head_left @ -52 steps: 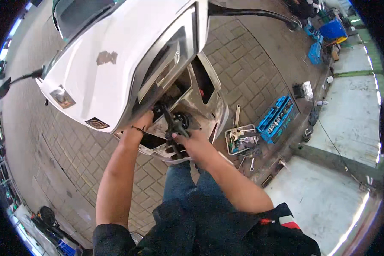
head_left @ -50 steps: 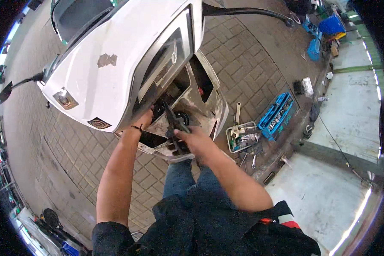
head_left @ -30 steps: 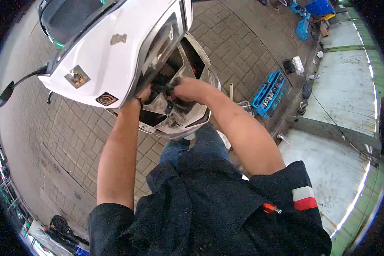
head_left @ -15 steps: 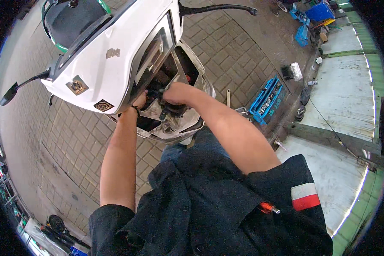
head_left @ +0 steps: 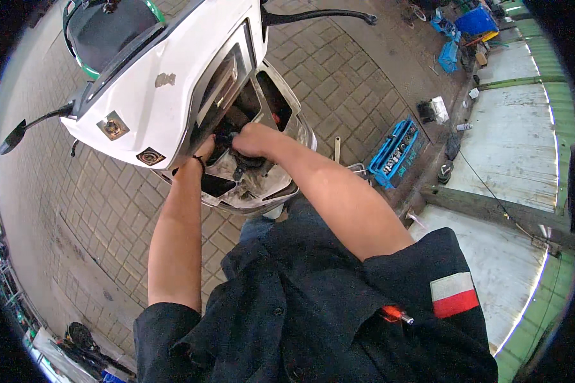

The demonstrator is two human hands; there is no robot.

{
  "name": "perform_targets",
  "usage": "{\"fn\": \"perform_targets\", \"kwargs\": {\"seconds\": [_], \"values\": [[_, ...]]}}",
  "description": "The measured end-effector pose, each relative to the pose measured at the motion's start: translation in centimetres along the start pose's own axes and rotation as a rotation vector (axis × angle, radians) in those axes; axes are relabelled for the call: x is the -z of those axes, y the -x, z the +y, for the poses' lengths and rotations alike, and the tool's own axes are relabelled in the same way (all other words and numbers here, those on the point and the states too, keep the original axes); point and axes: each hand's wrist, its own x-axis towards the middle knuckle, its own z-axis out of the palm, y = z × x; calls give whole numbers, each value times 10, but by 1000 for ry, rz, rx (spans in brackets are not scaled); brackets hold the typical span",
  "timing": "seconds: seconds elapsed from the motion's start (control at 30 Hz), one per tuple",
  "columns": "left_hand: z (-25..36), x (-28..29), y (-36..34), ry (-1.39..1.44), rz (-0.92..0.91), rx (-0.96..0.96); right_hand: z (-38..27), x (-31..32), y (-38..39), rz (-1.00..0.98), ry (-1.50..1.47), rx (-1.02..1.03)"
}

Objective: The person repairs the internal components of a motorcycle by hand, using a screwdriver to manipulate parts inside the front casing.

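A white scooter (head_left: 134, 118) stands before me, its front opened up so that dark inner parts show. Both my hands reach into this opening. My left hand (head_left: 206, 150) is at the opening's left side, beside the white panel's edge; its fingers are mostly hidden. My right hand (head_left: 254, 140) is curled closed at the dark parts in the middle, and what its fingers hold is hidden. Below my hands lies the dusty lower front panel (head_left: 255, 191), with a black bracket-like piece (head_left: 238, 173) on it.
A blue toolbox (head_left: 393, 153) with metal tools lies open on the paving to the right. A pale-handled tool (head_left: 337, 148) is closer in. A black brake lever (head_left: 326, 16) sticks out at the top, and a mirror (head_left: 14, 137) at the left.
The view has shifted slightly, with the scooter a little further left. My right hand has moved slightly within the opening; my left hand stays at about the same spot.
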Motion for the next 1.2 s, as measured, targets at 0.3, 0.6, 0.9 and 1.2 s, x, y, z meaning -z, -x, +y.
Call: {"fn": "perform_targets", "kwargs": {"seconds": [0.3,0.6,0.9,1.2], "values": [[25,38,8,8,-65,121,-6,-6,9,56,-63,-63],[49,59,10,116,-218,204,7,-8,23,108,-457,-264],[-38,-31,-9,75,187,66,-2,-18,-1,90,-190,-85],[-25,-17,-11,169,-68,127,-6,-17,18,225,-166,103]]}}
